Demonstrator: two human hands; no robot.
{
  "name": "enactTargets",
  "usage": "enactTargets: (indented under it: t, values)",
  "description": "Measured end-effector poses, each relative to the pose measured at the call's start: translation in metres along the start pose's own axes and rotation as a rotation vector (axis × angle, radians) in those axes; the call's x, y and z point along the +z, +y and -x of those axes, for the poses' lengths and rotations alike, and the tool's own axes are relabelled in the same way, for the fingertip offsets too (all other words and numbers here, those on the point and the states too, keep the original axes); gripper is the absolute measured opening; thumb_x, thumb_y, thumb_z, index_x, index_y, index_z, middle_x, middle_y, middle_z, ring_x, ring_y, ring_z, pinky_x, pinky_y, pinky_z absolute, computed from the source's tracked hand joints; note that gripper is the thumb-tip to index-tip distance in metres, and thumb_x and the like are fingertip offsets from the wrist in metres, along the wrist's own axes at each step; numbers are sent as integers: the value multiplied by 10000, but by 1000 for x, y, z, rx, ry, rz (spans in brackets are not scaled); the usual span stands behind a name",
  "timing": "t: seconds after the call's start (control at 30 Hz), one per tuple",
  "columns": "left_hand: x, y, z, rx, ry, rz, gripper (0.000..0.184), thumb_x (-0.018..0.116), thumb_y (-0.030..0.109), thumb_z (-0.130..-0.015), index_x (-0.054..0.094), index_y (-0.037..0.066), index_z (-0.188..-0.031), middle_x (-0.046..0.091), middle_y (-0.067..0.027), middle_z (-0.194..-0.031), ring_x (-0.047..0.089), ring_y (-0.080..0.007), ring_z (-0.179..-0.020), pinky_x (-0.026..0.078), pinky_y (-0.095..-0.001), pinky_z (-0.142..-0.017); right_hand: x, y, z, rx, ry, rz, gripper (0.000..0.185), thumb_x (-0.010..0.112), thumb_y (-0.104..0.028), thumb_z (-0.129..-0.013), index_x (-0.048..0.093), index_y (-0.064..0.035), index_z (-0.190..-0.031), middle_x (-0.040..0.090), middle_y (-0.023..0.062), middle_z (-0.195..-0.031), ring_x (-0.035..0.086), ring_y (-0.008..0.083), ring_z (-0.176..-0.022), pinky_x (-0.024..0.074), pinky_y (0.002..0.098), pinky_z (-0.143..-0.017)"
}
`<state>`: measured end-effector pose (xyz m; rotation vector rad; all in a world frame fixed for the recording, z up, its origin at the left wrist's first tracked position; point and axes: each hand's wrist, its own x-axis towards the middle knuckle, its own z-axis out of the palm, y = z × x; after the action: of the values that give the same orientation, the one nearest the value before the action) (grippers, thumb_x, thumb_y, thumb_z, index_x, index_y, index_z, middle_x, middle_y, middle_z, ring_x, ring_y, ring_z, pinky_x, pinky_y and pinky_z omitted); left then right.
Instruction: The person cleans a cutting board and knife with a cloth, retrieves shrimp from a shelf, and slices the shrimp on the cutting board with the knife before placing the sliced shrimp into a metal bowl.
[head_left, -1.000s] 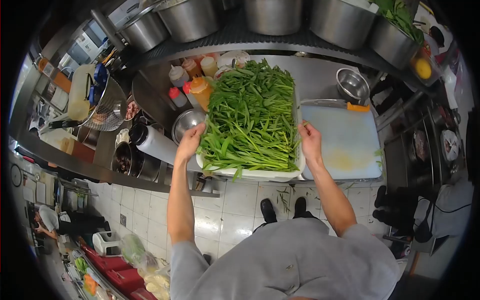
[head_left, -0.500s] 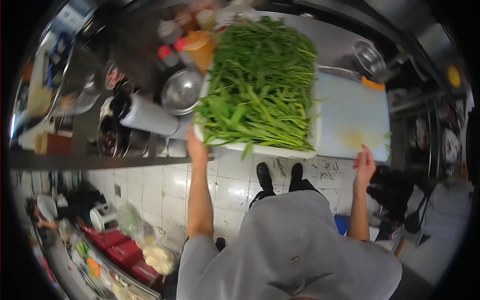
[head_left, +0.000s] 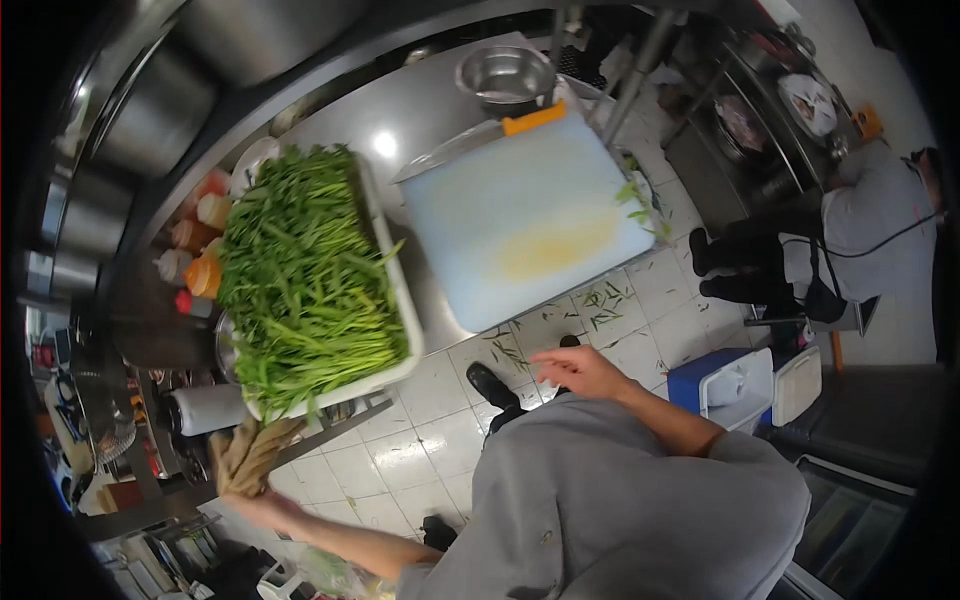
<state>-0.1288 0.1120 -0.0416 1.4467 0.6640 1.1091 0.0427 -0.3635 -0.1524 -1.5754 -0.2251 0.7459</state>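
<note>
My left hand is closed around a crumpled brown cloth, just off the near corner of a white tray. Long-stemmed leafy greens fill that tray in a heap. My right hand hovers over the floor in front of my body, fingers stretched out and holding nothing. Beyond it on the steel counter lies a pale cutting board with a yellowish stain. A large knife with an orange handle rests along the board's far edge.
A metal bowl stands behind the board. Sauce bottles and a white cylindrical container sit left of the greens. Leaf scraps litter the tiled floor. At right are a blue cooler box and another person.
My left hand has let go of the tray and taken the brown cloth. The tray now sits apart from the board, with a gap between. My view has turned right; my right hand moved inward.
</note>
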Motion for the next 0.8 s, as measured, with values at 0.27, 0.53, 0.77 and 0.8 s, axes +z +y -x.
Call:
enactTargets:
  t: [0.27, 0.53, 0.77, 0.8]
  values:
    - [71, 136, 61, 452, 555, -844, 522, 581, 5, -930, 469, 41, -1438, 508, -195, -1371, 611, -316, -1135, 569, -343, -917, -169, -1, -32, -601, 479, 717, 478, 692, -59, -832, 645, -155, -1298, 584, 135, -1352, 566, 327, -1225, 486, 410, -1011]
    - [27, 196, 102, 859, 437, -1416, 455, 491, 204, -1006, 484, 32, -1427, 528, -203, -1385, 570, -335, -1226, 516, -413, -996, -343, 14, -116, -719, 194, 1369, 406, 603, -234, -918, 615, -166, -1318, 529, 106, -1427, 454, 335, -1338, 350, 486, -1124]
    - [101, 168, 157, 602, 131, -855, 501, 494, 60, -954, 510, 135, -1448, 463, -172, -1467, 486, -303, -1322, 435, -399, -1102, -356, 21, -134, -539, 70, 1175, 584, 591, -140, -841, 506, -97, -1418, 413, 139, -1530, 351, 364, -1420, 352, 484, -1139]
    - [113, 160, 152, 421, 98, -510, 487, 494, 38, -962, 522, 131, -1439, 449, -148, -1484, 482, -281, -1324, 431, -397, -1108, -359, 25, -143, -511, 25, 1178, 602, 589, -138, -834, 495, -97, -1427, 399, 136, -1540, 336, 369, -1429, 348, 485, -1141]
